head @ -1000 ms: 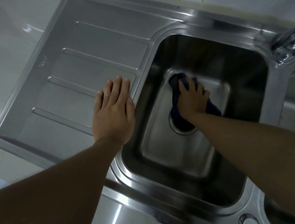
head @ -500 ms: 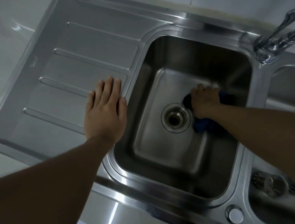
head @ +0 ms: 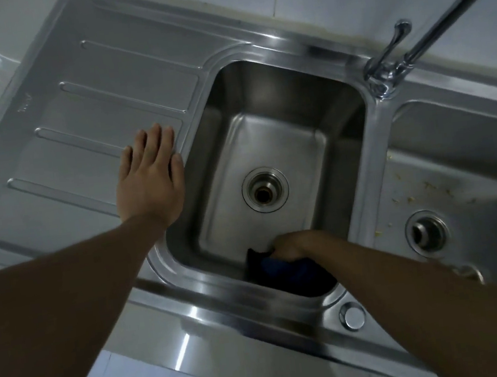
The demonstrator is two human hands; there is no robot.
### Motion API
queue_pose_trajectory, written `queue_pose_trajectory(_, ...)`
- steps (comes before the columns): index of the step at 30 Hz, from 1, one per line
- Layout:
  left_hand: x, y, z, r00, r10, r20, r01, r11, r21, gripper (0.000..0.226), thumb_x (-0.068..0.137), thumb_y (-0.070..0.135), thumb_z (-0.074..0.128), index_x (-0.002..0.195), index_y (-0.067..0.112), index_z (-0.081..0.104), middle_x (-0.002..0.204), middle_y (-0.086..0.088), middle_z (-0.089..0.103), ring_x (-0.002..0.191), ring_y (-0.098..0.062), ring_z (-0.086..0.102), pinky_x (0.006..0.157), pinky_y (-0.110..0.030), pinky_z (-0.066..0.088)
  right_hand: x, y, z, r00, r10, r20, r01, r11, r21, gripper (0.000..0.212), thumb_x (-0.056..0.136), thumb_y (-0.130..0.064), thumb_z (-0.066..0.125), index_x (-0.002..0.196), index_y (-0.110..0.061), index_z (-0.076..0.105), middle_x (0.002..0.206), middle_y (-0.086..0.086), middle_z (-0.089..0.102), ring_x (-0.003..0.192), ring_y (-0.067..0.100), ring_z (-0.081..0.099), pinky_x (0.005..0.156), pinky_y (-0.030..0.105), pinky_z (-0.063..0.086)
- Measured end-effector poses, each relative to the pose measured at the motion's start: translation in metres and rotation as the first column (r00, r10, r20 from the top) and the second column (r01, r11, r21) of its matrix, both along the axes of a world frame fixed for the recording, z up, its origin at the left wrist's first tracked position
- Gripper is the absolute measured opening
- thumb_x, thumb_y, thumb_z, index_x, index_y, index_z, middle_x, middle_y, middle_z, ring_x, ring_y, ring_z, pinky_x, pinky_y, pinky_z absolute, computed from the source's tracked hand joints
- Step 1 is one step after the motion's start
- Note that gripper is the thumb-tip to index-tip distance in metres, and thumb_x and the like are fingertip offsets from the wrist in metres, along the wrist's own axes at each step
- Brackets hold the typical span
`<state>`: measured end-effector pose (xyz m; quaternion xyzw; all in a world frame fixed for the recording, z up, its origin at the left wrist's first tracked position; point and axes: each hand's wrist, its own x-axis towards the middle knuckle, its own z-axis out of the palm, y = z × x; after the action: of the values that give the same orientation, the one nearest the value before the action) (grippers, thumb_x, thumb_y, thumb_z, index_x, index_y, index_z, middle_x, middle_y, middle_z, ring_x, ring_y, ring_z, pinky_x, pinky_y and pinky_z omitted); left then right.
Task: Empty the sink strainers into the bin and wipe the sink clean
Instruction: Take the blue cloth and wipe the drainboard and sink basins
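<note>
**Wiping the near wall of the left basin, second basin not yet touched**

So the right hand (head: 288,246) is down at the near edge of the left basin (head: 269,142), fingers curled and bunched around a dark blue cloth (head: 279,267). The cloth sits right where the basin floor meets the near wall, partly hidden under the rim, so I can't tell how much of it there is. The left hand (head: 151,181) is flat on the drainboard (head: 99,106) just beside the basin edge, fingers straight and close together, holding nothing, looks like it's just bracing.

On handling: the cloth looks soft and floppy, probably damp, weighs next to nothing. It'll fold up on itself if you pinch a corner, so a full bunched grip with the palm pressing down seems the way to go, especially in those rounded corners. Stainless is slick when wet, so I'd guess it slides easily.

The drain (head: 266,193) in this basin is open, no strainer visible in it. The right basin (head: 454,144) has yellowish crumbs (head: 428,186) scattered on its floor near its own drain (head: 427,233), so my read is that one still needs a wipe. The tap (head: 384,77) stands between the two at the back
</note>
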<state>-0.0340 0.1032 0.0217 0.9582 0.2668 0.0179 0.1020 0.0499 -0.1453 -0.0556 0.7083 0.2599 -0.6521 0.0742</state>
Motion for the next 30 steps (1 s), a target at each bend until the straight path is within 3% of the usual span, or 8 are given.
queue_pose_trajectory(3,-0.002,-0.007,0.002,1.000,0.005,-0.010,-0.005,1.000,-0.005,0.055,0.109,0.039,0.015,0.161,0.021,0.014,0.169,-0.001,0.011,0.156,-0.019,0.003,0.127,-0.040,0.005,-0.001,-0.005,0.016,0.999,-0.035,-0.026,0.037,0.997,0.061,0.048,0.098,-0.046,0.045,0.127,-0.011,0.061,0.124,0.006,0.063,0.107,0.024,0.061,0.101,0.038,0.046)
queue_pose_trajectory(8,-0.014,-0.013,0.011,1.000,-0.016,-0.009,0.015,0.992,-0.123,0.054,0.110,0.031,0.022,0.160,0.012,0.016,0.168,-0.008,0.011,0.156,-0.023,0.004,0.126,-0.038,0.003,-0.001,-0.011,0.048,0.999,0.034,0.010,-0.036,0.956,0.290,0.032,0.102,-0.018,0.046,0.131,-0.013,0.058,0.125,0.004,0.057,0.102,0.018,0.049,0.087,0.031,0.041)
queue_pose_trajectory(11,-0.027,-0.044,0.019,0.998,-0.037,-0.044,0.031,0.989,-0.147,0.057,0.108,0.029,0.028,0.160,0.009,0.016,0.168,-0.009,0.010,0.156,-0.023,0.003,0.127,-0.040,0.003,-0.004,-0.023,0.072,0.964,0.056,0.261,-0.169,0.884,0.435,0.013,0.088,-0.031,0.064,0.100,-0.027,0.062,0.097,-0.003,0.062,0.085,0.019,0.058,0.067,0.030,0.044)
queue_pose_trajectory(13,-0.034,-0.073,0.023,0.994,-0.092,-0.066,0.081,0.985,-0.154,0.059,0.107,0.030,0.031,0.160,0.009,0.016,0.169,-0.007,0.008,0.156,-0.021,0.001,0.127,-0.039,0.002,-0.005,-0.035,0.091,0.867,-0.044,0.496,-0.269,0.797,0.541,0.021,0.075,-0.041,0.070,0.086,-0.032,0.055,0.086,-0.007,0.057,0.076,0.018,0.058,0.058,0.028,0.041)
queue_pose_trajectory(16,-0.036,-0.112,0.024,0.982,-0.176,-0.075,0.156,0.963,-0.220,0.058,0.107,0.033,0.029,0.160,0.012,0.017,0.169,-0.005,0.009,0.156,-0.018,0.000,0.127,-0.037,-0.001,0.004,-0.052,0.113,0.706,-0.304,0.640,-0.304,0.686,0.661,0.023,0.075,-0.035,0.067,0.095,-0.028,0.062,0.097,-0.005,0.057,0.087,0.021,0.058,0.066,0.032,0.043)
queue_pose_trajectory(22,-0.055,-0.192,0.025,0.985,-0.155,-0.071,0.120,0.925,-0.361,0.056,0.108,0.037,0.028,0.160,0.018,0.021,0.168,-0.002,0.017,0.155,-0.018,0.008,0.125,-0.035,0.007,0.001,-0.085,0.126,0.480,-0.709,0.517,-0.042,0.571,0.820,0.047,0.081,-0.029,0.064,0.126,-0.016,0.061,0.119,0.004,0.055,0.107,0.026,0.052,0.093,0.044,0.047)
queue_pose_trajectory(28,-0.074,-0.206,0.023,0.987,-0.155,-0.042,0.136,0.946,-0.293,0.053,0.106,0.035,0.032,0.156,0.017,0.032,0.163,-0.002,0.032,0.152,-0.018,0.022,0.119,-0.029,0.012,-0.010,-0.114,0.130,0.328,-0.786,0.524,0.077,0.575,0.814,0.039,0.084,-0.028,0.061,0.122,-0.018,0.061,0.121,0.004,0.053,0.108,0.028,0.049,0.088,0.043,0.049)
queue_pose_trajectory(30,-0.070,-0.207,0.024,0.986,-0.168,0.006,0.162,0.942,-0.294,0.051,0.106,0.030,0.035,0.154,0.014,0.037,0.160,-0.005,0.038,0.150,-0.020,0.028,0.120,-0.031,0.016,-0.005,-0.140,0.126,0.344,-0.813,0.471,0.203,0.553,0.808,0.038,0.084,-0.028,0.062,0.121,-0.019,0.060,0.117,0.002,0.055,0.105,0.026,0.052,0.084,0.038,0.047)
